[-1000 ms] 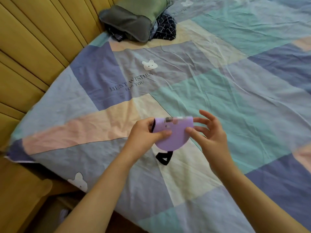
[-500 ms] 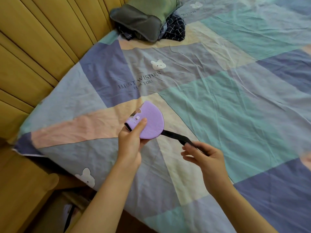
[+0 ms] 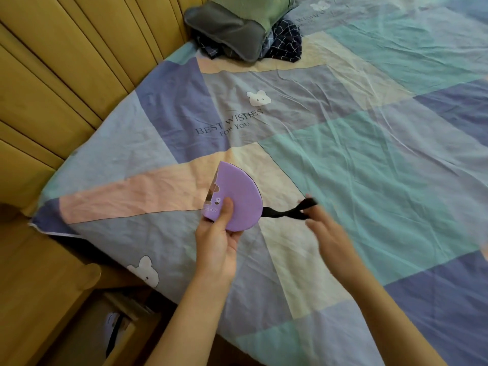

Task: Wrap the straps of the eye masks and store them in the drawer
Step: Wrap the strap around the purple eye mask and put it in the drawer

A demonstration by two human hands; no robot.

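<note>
Above the near left part of the bed, a purple eye mask (image 3: 239, 198), folded into a half-round shape, is held up off the bedding. The left hand (image 3: 217, 239) grips its lower left corner, thumb pressed on the front face and the other fingers curled behind it. From the mask's right edge a black strap (image 3: 286, 212) runs out to the right, twisted along its length and pulled fairly straight. The right hand (image 3: 326, 228) holds the strap's far end; the hand is blurred, yet its fingers appear to pinch the strap near the loop at its tip. Beneath both hands lies the patchwork bedsheet (image 3: 369, 167), in blocks of blue, teal, pink and cream, printed with small white bears and the words "BEST WISHES FOR YOU". At the far edge of the bed, against the padded yellow headboard (image 3: 79, 75), sits a pile of other eye masks (image 3: 245, 30): a grey one in front, a green one behind it and a dark checked one to the right. In the lower left corner, beside the bed, an open wooden drawer (image 3: 124, 326) shows.
</note>
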